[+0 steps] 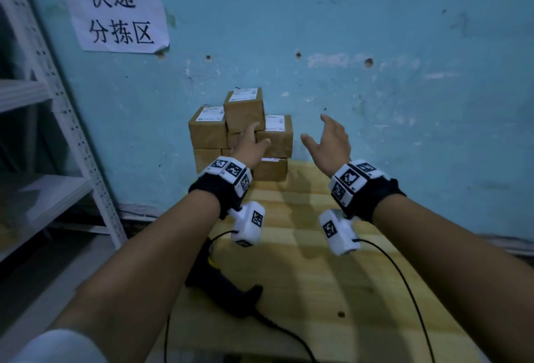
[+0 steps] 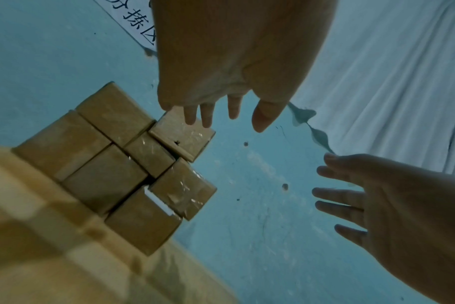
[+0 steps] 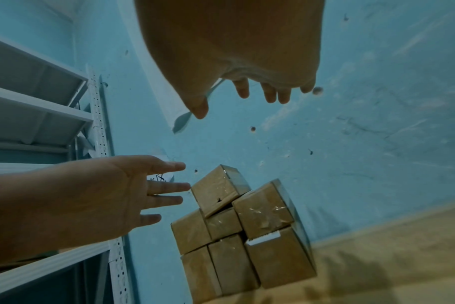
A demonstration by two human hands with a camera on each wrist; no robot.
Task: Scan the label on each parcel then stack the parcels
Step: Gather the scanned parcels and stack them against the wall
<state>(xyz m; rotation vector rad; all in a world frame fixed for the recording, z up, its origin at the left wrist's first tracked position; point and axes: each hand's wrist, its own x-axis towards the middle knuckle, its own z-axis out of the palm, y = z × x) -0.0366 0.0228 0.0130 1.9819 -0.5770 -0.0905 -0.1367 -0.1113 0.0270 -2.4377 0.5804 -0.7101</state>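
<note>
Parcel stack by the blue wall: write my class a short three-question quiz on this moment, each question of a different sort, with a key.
1. True or false: the top parcel bears a white label on its upper face.
2. Multiple choice: where does the scanner lie? A) in the right hand; B) on the wooden table, near the left forearm; C) on the metal shelf.
3. Fill in: both hands are ____, the fingers of the right one spread and holding nothing, while the left hand reaches in front of the stack.

Key: 1 true; 2 B; 3 open.
</note>
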